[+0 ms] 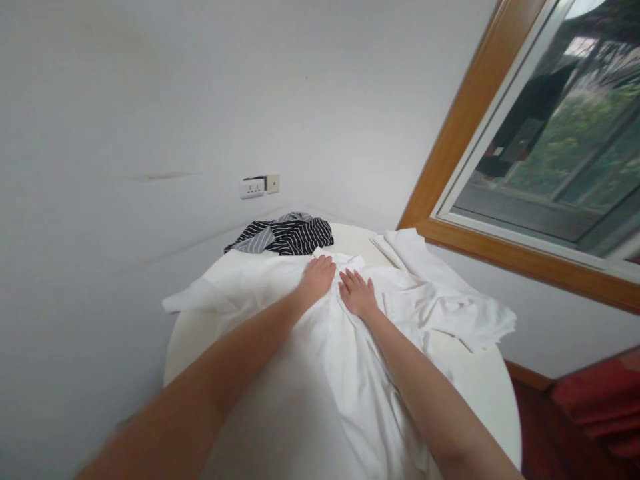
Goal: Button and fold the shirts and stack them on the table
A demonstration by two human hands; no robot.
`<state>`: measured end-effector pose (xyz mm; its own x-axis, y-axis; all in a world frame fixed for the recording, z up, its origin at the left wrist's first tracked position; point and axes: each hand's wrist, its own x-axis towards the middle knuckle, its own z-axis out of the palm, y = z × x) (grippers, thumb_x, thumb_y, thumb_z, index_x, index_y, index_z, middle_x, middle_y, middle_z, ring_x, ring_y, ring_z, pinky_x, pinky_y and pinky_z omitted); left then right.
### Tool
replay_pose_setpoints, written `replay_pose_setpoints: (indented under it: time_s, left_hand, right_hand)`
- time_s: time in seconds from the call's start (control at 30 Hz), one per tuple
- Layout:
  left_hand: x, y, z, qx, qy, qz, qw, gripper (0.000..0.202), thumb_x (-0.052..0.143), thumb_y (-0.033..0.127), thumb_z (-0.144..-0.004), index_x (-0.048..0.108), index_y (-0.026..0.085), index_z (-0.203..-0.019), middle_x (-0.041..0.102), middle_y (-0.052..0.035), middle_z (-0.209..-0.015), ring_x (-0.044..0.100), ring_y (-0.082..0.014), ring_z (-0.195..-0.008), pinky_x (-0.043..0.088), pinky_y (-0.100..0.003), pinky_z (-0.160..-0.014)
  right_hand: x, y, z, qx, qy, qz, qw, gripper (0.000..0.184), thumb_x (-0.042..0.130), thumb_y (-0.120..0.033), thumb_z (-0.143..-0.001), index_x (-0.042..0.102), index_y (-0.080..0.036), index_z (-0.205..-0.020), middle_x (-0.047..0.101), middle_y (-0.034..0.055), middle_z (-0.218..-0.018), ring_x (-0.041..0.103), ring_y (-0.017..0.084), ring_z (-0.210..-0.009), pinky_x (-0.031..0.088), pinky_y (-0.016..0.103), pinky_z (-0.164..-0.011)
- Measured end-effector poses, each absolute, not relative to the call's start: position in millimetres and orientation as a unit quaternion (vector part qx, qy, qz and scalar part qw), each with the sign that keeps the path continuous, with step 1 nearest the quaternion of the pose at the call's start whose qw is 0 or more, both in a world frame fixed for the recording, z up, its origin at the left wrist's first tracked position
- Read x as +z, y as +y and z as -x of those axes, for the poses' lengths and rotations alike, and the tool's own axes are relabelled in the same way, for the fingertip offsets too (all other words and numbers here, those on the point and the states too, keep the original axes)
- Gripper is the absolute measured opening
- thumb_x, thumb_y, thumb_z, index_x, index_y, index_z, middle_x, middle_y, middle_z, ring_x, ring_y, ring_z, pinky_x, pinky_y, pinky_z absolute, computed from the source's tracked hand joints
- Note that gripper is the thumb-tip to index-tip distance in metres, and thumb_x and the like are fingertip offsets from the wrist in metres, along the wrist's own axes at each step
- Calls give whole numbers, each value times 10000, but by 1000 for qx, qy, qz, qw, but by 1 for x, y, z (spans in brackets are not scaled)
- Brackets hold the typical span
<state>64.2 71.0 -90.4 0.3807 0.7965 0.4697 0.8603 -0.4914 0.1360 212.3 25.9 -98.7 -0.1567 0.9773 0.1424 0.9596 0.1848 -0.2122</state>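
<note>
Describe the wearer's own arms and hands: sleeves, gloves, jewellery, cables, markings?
Left arm and right arm are bare as far as the frame shows, tapering to the wrists; no sleeves in view. Left hand and right hand are ungloved. No watch, bracelet, ring, cable or marking visible. Nail detail is too small to judge; the left arm blurs near the bottom edge.
</note>
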Motion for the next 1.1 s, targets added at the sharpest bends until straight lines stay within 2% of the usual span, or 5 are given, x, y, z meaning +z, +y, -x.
replay_pose_setpoints:
  time_s: [0.33, 0.53, 0.73, 0.87, 1.1]
  left_hand:
    - [-100, 26, -52, -279, -533, 798, -31, 176, 486, 137, -837, 627, 153, -943, 608, -88, -952, 569, -197, -938, 446, -338, -898]
    - [-103, 20, -48, -300, -504, 807, -73, 181, 546, 129, -808, 661, 189, -935, 599, -59, -943, 565, -186, -928, 437, -337, -915]
    - [-105, 25, -48, -307, -502, 803, -91, 210, 551, 102, -789, 687, 202, -914, 609, -47, -924, 569, -180, -936, 435, -323, -924]
    - [-105, 24, -47, -314, -496, 804, -94, 229, 556, 89, -775, 693, 194, -926, 614, -54, -928, 575, -185, -936, 439, -327, -921]
    - [-101, 21, -47, -307, -499, 805, -94, 206, 568, 119, -786, 698, 195, -928, 611, -49, -907, 582, -173, -879, 442, -325, -914]
  right_hand:
    - [-100, 37, -214, 48, -759, 620, 193, 434, 337, -390, -964, 478, -285, -1361, 384, 31, -1489, 283, 237, -1395, 157, 561, -1113]
    - [-88, 29, -231, 77, -789, 522, 313, 301, 421, -281, -935, 688, -192, -1042, 688, 61, -1093, 564, 172, -1111, 365, 318, -1010]
    - [-62, -13, -248, 134, -831, 499, 207, 305, 632, -418, -806, 645, -191, -1009, 619, 43, -891, 561, 138, -708, 429, 254, -697]
    - [-60, -23, -250, 127, -822, 534, 151, 145, 644, -257, -769, 631, -157, -872, 586, 32, -800, 515, 130, -672, 371, 237, -642]
    - [-62, -11, -258, 301, -741, 534, 273, 265, 482, -366, -832, 582, -168, -686, 499, -33, -578, 425, 113, -562, 315, 228, -561]
